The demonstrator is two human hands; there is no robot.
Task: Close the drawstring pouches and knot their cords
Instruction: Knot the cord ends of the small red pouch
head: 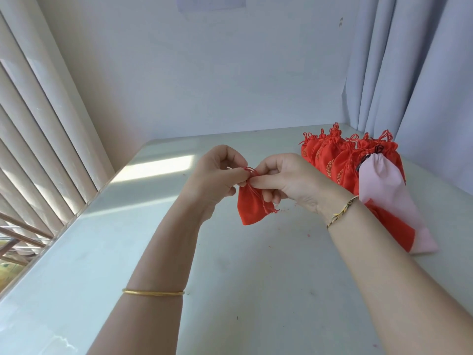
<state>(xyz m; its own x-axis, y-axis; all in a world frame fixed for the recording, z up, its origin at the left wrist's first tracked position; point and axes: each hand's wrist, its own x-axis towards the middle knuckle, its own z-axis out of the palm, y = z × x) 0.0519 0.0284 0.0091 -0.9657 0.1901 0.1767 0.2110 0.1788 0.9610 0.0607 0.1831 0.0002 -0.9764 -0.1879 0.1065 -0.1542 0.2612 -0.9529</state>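
A small red drawstring pouch (252,207) hangs above the white table, its mouth gathered at the top. My left hand (216,172) and my right hand (282,179) meet at its neck, and each pinches the thin red cord (250,170), which loops between the fingertips. Loose cord ends dangle down the pouch's right side. Behind my right wrist lies a heap of several red pouches (340,156) with gold print and tied tops, and a pale pink pouch (384,185) with a dark cord rests on them.
The white table (256,290) runs to a wall at the back. A window with vertical blinds (38,139) lines the left edge. Grey-blue curtains (409,73) hang at the back right, just behind the heap. Small thread scraps dot the tabletop.
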